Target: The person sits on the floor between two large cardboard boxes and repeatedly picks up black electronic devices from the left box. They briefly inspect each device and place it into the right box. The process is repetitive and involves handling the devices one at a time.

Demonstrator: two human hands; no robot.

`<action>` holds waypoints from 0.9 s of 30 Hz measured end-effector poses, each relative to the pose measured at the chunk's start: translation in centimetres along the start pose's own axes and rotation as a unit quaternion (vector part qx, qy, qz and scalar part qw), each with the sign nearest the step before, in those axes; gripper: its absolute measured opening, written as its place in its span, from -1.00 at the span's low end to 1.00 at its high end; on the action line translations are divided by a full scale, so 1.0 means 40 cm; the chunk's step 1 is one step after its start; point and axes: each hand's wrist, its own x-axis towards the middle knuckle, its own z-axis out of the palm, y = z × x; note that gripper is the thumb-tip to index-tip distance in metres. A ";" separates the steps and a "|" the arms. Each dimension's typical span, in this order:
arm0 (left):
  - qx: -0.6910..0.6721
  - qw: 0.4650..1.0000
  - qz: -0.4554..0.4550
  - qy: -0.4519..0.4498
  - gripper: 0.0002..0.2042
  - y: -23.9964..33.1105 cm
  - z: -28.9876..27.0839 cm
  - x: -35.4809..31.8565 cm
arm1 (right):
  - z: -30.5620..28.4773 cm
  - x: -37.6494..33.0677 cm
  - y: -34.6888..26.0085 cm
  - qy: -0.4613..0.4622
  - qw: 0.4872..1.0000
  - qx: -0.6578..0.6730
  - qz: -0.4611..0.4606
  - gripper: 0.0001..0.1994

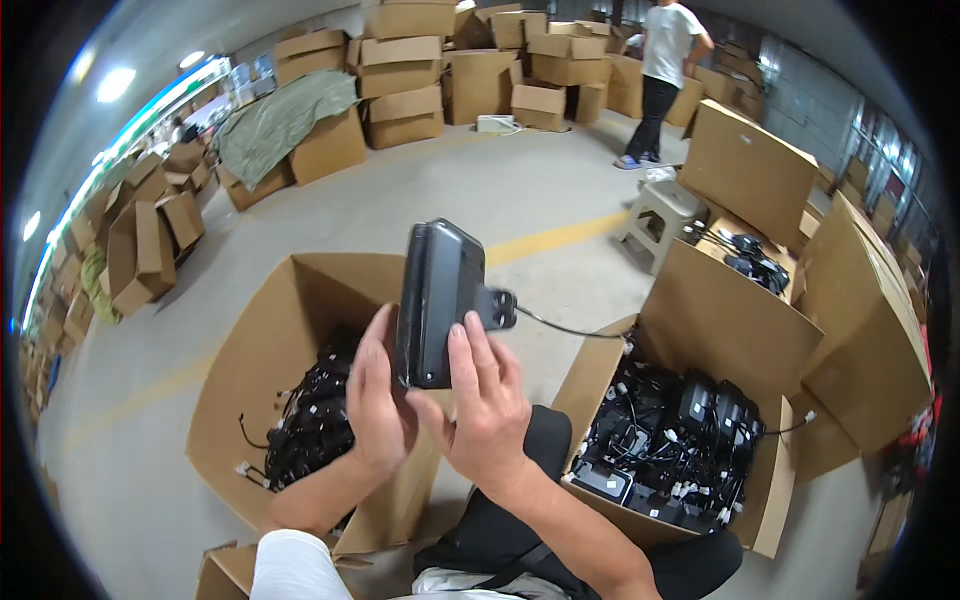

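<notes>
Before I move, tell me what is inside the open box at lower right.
Black devices and tangled black cables with white connectors lie inside the open box. Whatever sits under that top layer, and the box's bottom, is covered.

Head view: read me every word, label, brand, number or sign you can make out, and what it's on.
None can be read.
Black device between the left hand and right hand: no legible text.
White labels on black units in the right carton: too small.
Stacked cardboard boxes behind: any markings too small or blurred.
</notes>
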 end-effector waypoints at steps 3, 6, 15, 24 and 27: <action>0.010 0.999 -0.005 -0.038 -0.41 -0.032 0.076 -0.007 | -0.045 -0.022 0.020 -0.010 1.000 -0.024 -0.010 -0.43; 0.019 0.989 -0.148 0.009 -0.48 -0.062 0.090 0.018 | -0.090 -0.050 0.056 -0.022 0.999 -0.035 -0.023 -0.50; 0.123 0.957 -0.155 -0.213 -0.21 -0.059 0.152 -0.015 | -0.394 -0.021 0.163 0.085 0.883 0.350 0.302 -0.34; 0.234 0.936 -0.157 -0.209 -0.38 -0.203 0.262 -0.143 | -0.470 -0.205 0.182 0.152 0.815 0.328 0.452 -0.52; 0.225 0.929 -0.177 -0.237 -0.37 -0.227 0.303 -0.140 | -0.512 -0.220 0.203 0.157 0.822 0.318 0.446 -0.49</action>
